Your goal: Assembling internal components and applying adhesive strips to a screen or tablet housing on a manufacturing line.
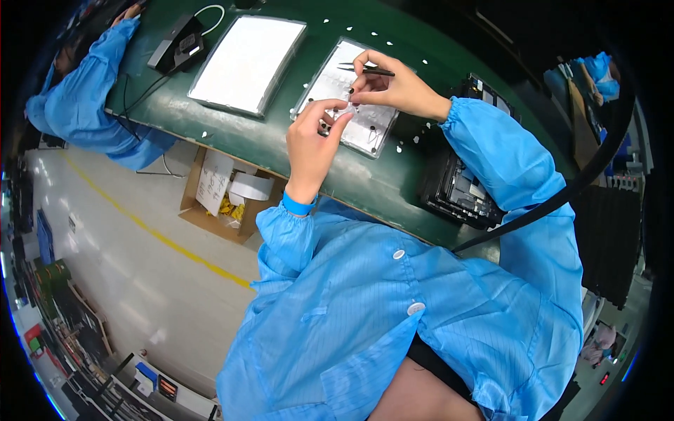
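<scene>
My right hand has a pair of dark tweezers tucked between its fingers, tips pointing left. Its thumb and another finger pinch close to a small dark piece. Facing it, my left hand curls with thumb and fingertips drawn together around something too small to make out. Both hands are over a flat silvery tray on the green bench. Several small dark round pieces lie on that tray, partly hidden by my fingers.
A stack of white sheets lies left of the tray, beyond it a black boxy device with cables. Black electronic units are piled at right. White scraps dot the green bench. Below its edge is an open carton. A co-worker's blue sleeve is at far left.
</scene>
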The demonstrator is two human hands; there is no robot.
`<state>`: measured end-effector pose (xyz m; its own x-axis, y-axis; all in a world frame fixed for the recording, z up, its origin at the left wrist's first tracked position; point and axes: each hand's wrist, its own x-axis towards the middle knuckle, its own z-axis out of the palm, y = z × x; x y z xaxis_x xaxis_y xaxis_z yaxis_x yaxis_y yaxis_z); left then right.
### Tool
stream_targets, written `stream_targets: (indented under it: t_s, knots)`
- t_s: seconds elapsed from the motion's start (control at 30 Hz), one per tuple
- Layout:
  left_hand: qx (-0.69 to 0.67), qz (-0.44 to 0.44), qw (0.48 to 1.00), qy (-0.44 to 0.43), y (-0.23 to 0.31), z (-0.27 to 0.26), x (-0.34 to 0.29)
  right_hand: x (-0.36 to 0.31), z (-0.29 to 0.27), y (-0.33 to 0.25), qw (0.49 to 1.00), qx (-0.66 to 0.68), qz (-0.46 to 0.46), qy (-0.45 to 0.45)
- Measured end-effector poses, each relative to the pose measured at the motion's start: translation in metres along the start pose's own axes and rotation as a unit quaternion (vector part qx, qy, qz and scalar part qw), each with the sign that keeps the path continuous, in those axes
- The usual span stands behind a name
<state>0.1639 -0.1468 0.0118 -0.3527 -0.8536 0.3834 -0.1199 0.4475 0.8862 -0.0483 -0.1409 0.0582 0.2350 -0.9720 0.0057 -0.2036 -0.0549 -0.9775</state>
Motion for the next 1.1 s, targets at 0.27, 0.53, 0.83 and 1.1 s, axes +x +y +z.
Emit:
stream_targets:
  t_s: [0.27, 0.53, 0.83, 1.1]
  knots:
    - [-0.003, -0.043, 0.999, 0.010, -0.001, 0.014, 0.014, 0.001, -0.004, 0.011, 0.998, 0.054, -0.014, 0.020]
    - [-0.026, -0.020, 0.999, -0.007, -0.010, 0.012, 0.015, 0.002, -0.003, 0.015, 0.997, -0.064, -0.002, -0.043]
    - [0.129, -0.057, 0.987, -0.071, -0.004, 0.009, 0.011, 0.002, -0.012, 0.013, 0.998, -0.034, -0.046, 0.025]
    - [0.087, 0.019, 0.996, 0.003, 0.008, 0.015, 0.022, 0.002, -0.012, 0.007, 0.997, 0.041, -0.048, 0.048]
